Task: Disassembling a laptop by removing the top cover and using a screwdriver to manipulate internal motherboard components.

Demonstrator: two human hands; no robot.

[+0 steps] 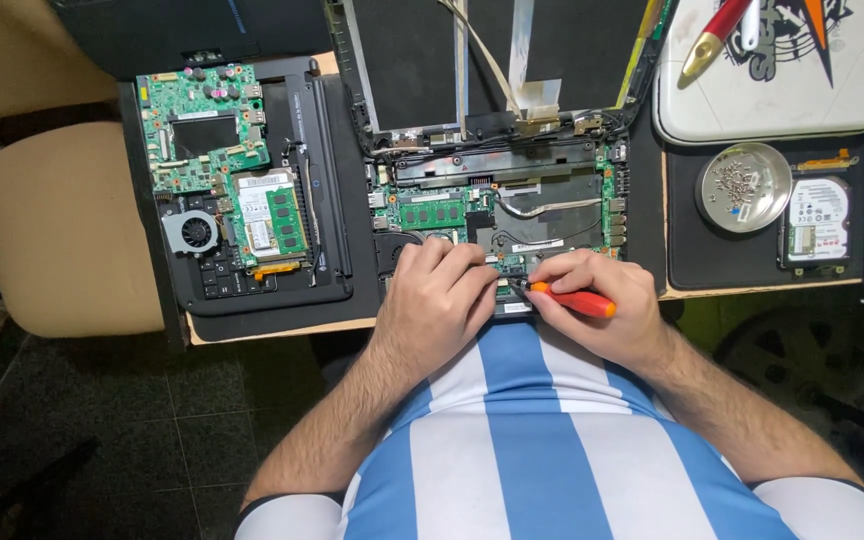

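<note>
Head: right hand holds screwdriver.

A second green circuit board with a fan lies at the left. A metal dish, probably holding screws, stands beside a hard drive.

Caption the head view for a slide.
Right hand works an orange-handled screwdriver into an opened laptop while the left hand steadies it.

The screwdriver has an orange-red handle. Both circuit boards are green on black laptop shells. The shirt is striped sky blue and white; the dish looks silvery, perhaps steel.
</note>
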